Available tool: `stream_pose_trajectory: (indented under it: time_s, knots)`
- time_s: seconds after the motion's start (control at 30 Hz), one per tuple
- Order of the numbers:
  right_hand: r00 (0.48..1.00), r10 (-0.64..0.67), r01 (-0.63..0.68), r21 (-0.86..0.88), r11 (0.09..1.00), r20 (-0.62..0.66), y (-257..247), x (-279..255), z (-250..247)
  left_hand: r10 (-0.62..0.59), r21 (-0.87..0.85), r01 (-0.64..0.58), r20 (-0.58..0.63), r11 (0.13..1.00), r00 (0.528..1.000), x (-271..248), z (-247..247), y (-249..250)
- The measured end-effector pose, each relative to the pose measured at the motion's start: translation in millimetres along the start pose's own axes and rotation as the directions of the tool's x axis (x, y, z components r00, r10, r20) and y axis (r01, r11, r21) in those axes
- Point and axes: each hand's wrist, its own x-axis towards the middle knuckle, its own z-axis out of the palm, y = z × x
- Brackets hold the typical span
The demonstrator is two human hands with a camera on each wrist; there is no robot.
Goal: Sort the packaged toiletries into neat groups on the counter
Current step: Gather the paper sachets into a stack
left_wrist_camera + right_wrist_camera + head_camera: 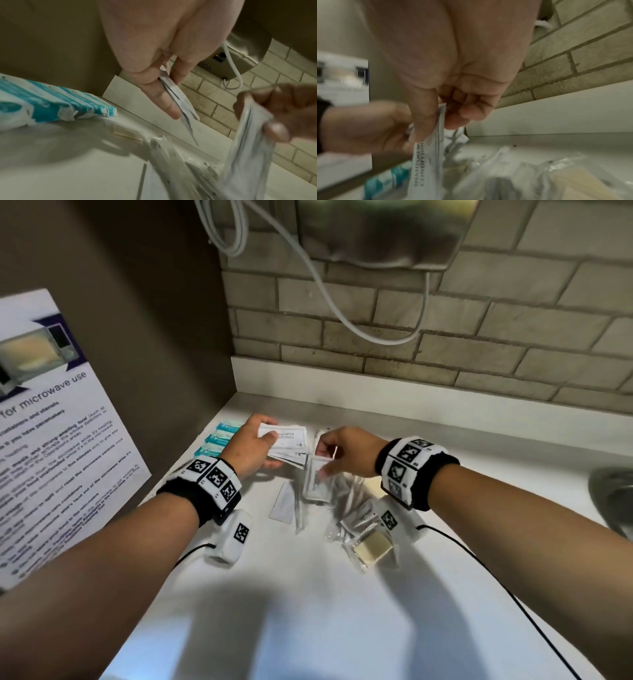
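White counter against a brick wall. Left hand pinches a fan of shampoo sachets near the back-left corner; right hand pinches another sachet. Thin fan could easily slip onto the loose pile.

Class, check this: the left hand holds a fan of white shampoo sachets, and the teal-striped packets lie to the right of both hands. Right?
Not quite. The left hand does hold the white sachets, but the teal-striped packets lie to its left, near the side wall; the head view shows this.
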Motion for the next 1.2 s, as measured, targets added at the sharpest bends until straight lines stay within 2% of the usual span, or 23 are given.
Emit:
stream_pose_trajectory:
  time_s: [0.07, 0.13, 0.2, 0.27, 0.33, 0.4, 0.5, 0.6, 0.63, 0.7, 0.77, 0.83, 0.9, 0.93, 1.0, 1.07, 1.13, 1.2]
  knots:
    - [0.997, -0.007, 0.024, 0.241, 0.97, -0.071, -9.1, -7.3, -6.5, 0.001, 0.032, -0.002, 0.051, 0.999, 0.999, -6.9, 5.0, -1.9]
    - [0.988, 0.042, 0.023, 0.409, 0.912, -0.148, -12.9, -14.5, -6.6, -0.012, 0.011, 0.011, 0.113, 1.0, 0.993, -18.5, 9.5, -1.3]
    - [0.979, 0.104, -0.006, 0.482, 0.876, -0.177, -13.3, -23.0, -0.5, -0.033, -0.093, 0.049, 0.171, 0.994, 0.985, -28.3, 11.6, -1.6]
    - [0.975, 0.163, -0.064, 0.506, 0.86, -0.154, -10.5, -32.9, 9.7, -0.042, -0.172, 0.08, 0.216, 0.982, 0.976, -38.9, 9.8, -2.2]
    - [0.968, 0.215, -0.134, 0.453, 0.882, -0.132, -7.6, -42.9, 21.8, -0.058, -0.174, 0.112, 0.288, 0.978, 0.956, -50.6, 7.6, -2.7]
    - [0.961, 0.248, -0.199, 0.32, 0.926, -0.12, -6.7, -51.1, 31.7, -0.089, -0.076, 0.124, 0.352, 0.989, 0.932, -60.4, 8.7, -5.9]
    - [0.964, 0.251, -0.232, 0.181, 0.956, -0.089, -8.2, -65.3, 41.5, -0.042, 0.064, 0.017, 0.419, 0.998, 0.907, -77.6, 13.9, -13.0]
    - [0.974, 0.221, -0.21, 0.152, 0.966, -0.058, -8.4, -81.6, 49.0, 0.003, 0.025, -0.019, 0.503, 1.0, 0.864, -91.3, 18.2, -29.3]
    - [0.977, 0.211, -0.207, 0.162, 0.965, -0.008, -9.6, -86.1, 50.8, 0.032, 0.009, -0.044, 0.533, 0.999, 0.845, -95.1, 20.3, -34.4]
    - [0.977, 0.196, -0.206, 0.119, 0.971, 0.09, -12.8, -91.6, 55.8, 0.115, 0.047, -0.172, 0.569, 0.984, 0.814, -98.0, 23.3, -42.7]
    - [0.977, 0.168, -0.162, -0.056, 0.985, 0.132, -14.9, -93.9, 64.0, 0.168, 0.134, -0.298, 0.584, 0.945, 0.794, -101.1, 25.9, -47.3]
    - [0.979, 0.169, -0.143, -0.203, 0.969, 0.115, -18.2, -98.0, 71.2, 0.17, 0.202, -0.339, 0.573, 0.919, 0.802, -103.6, 26.3, -48.0]
    - [0.99, 0.129, -0.106, -0.325, 0.94, 0.049, -22.1, -103.3, 76.9, 0.144, 0.329, -0.38, 0.561, 0.865, 0.815, -107.6, 26.3, -46.5]
    - [0.996, 0.088, -0.073, -0.396, 0.915, 0.02, -24.3, -105.1, 79.6, 0.122, 0.43, -0.413, 0.558, 0.803, 0.82, -108.8, 26.0, -46.3]
    - [1.0, 0.003, -0.002, -0.511, 0.859, 0.002, -29.0, -106.2, 84.1, 0.064, 0.644, -0.471, 0.549, 0.603, 0.833, -111.1, 24.9, -42.1]
    - [0.999, -0.053, 0.045, -0.575, 0.817, 0.003, -33.3, -106.5, 89.3, 0.02, 0.765, -0.478, 0.522, 0.431, 0.853, -113.5, 25.6, -38.4]
    - [0.998, -0.064, 0.045, -0.569, 0.821, -0.014, -34.5, -106.7, 94.5, -0.023, 0.813, -0.465, 0.504, 0.35, 0.863, -115.4, 29.3, -38.9]
    - [0.998, -0.049, 0.021, -0.541, 0.841, -0.037, -33.8, -104.8, 100.7, -0.099, 0.84, -0.432, 0.485, 0.328, 0.869, -117.6, 34.9, -42.5]
